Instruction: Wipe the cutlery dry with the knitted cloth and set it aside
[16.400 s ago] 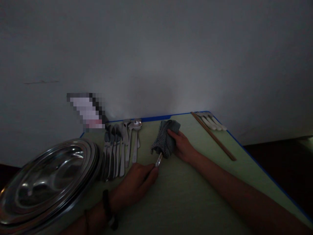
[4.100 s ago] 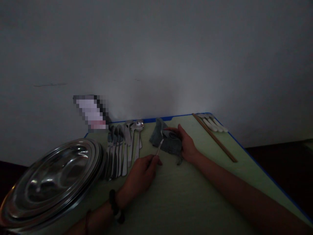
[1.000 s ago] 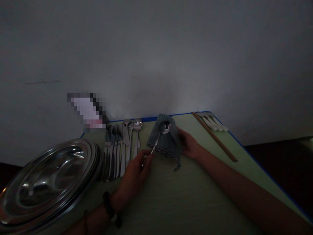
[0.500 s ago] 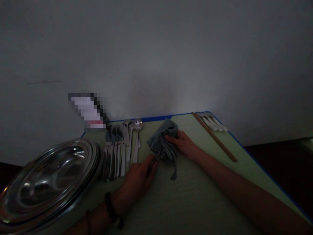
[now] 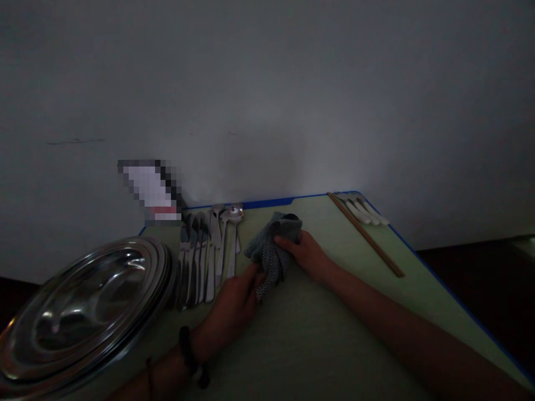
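A grey-green cloth with a speckled underside is bunched up over the middle of the table. My right hand grips it from the right, thumb across the folds. At the cloth's lower left, my left hand is closed on a piece of metal cutlery whose handle showed a moment ago. The cloth and fingers now hide that piece, so its kind cannot be made out. Just left of the hands lie several knives and spoons in a row, handles toward me.
Stacked shiny metal plates fill the table's left side. Brown chopsticks and white-handled forks lie at the right. A blurred-out upright object stands at the back left against the wall. Blue edging borders the light green table.
My right hand and the cloth have shifted slightly left and down. The cloth's dangling corner has swung left toward my left hand and now covers the cutlery handle.
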The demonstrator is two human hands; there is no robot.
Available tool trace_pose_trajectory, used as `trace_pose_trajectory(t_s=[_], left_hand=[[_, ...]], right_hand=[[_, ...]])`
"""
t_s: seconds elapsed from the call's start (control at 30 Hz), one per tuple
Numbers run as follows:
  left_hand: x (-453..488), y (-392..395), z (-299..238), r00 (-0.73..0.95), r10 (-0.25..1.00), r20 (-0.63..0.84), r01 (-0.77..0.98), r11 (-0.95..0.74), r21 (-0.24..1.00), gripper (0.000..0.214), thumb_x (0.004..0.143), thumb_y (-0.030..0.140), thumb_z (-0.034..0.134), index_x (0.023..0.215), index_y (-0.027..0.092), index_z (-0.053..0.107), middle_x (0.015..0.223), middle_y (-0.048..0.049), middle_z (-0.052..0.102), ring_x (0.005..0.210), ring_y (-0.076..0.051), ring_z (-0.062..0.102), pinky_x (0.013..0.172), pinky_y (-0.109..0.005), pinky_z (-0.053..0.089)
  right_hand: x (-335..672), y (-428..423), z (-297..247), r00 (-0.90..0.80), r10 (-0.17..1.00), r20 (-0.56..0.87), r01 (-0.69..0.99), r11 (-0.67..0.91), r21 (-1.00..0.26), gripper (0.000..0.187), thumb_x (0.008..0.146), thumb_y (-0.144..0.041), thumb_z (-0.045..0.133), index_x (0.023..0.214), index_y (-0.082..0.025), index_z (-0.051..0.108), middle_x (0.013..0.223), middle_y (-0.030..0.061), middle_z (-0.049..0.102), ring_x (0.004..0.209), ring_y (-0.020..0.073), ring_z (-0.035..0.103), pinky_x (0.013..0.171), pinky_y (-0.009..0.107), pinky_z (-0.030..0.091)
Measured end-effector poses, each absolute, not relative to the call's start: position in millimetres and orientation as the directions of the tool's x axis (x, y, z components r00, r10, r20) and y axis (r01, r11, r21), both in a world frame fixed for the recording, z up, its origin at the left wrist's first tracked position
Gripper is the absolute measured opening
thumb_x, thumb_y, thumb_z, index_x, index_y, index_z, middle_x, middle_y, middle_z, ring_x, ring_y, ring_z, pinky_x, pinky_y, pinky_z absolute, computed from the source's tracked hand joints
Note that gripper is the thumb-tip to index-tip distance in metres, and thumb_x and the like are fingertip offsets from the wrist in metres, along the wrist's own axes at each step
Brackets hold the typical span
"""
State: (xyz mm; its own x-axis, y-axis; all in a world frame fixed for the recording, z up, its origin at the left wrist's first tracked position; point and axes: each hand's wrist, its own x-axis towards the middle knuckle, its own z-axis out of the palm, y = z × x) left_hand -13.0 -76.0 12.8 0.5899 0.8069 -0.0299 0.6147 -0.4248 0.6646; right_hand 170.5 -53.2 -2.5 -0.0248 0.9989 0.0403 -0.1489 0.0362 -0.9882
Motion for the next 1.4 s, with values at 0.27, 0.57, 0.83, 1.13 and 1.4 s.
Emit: trace_pose_trajectory(t_s=[0.27,0.57,0.83,1.13,1.4], left_hand=[[-10,-74,19,0.553,0.831,-0.054,0.596,-0.350,0.723,0.022,0.090,0.031,0.032,0.088,0.019,0.051,0.076,-0.0006,0.061,0.068,-0.016,0.057,0.062,-0.025,0.043],[-12,-74,15,0.575,0.817,-0.050,0.652,-0.420,0.631,0.027,0.091,0.027,0.028,0.105,0.020,0.050,0.080,-0.0028,0.065,0.068,-0.019,0.062,0.064,-0.029,0.044],[-14,-76,21,0.584,0.809,-0.061,0.642,-0.415,0.644,0.025,0.091,0.028,0.027,0.096,0.018,0.051,0.075,-0.0018,0.062,0.064,-0.017,0.058,0.060,-0.027,0.042],[-12,-76,31,0.496,0.864,-0.087,0.615,-0.279,0.738,0.032,0.091,0.036,0.028,0.087,0.019,0.055,0.059,0.0040,0.046,0.055,-0.014,0.047,0.050,-0.023,0.036],[-14,-76,30,0.518,0.852,-0.075,0.611,-0.308,0.729,0.030,0.091,0.036,0.030,0.091,0.020,0.056,0.067,0.0021,0.054,0.061,-0.016,0.052,0.055,-0.024,0.039]], right_hand=[[173,-54,-1,-0.144,0.988,0.053,-0.170,0.028,-0.985,0.027,0.065,-0.033,0.069,0.087,-0.018,0.066,0.089,0.0029,0.070,0.086,0.0192,0.063,0.086,0.038,0.044],[171,-49,-13,-0.032,0.996,0.089,-0.421,0.067,-0.905,0.022,0.073,-0.035,0.063,0.090,-0.021,0.065,0.094,0.0023,0.069,0.090,0.0174,0.062,0.093,0.036,0.040],[180,-42,-12,0.248,0.950,0.191,-0.047,0.209,-0.977,0.025,0.074,-0.036,0.062,0.091,-0.019,0.065,0.097,0.0039,0.068,0.094,0.0201,0.060,0.089,0.037,0.042],[195,-37,-18,0.041,0.988,0.151,-0.013,0.152,-0.988,0.027,0.078,-0.038,0.055,0.093,-0.018,0.065,0.089,0.0029,0.068,0.091,0.0204,0.059,0.088,0.037,0.042],[204,-38,-13,-0.232,0.972,0.028,-0.272,-0.037,-0.962,0.028,0.064,-0.024,0.071,0.091,-0.019,0.064,0.089,0.0015,0.068,0.083,0.0160,0.061,0.085,0.035,0.044]])
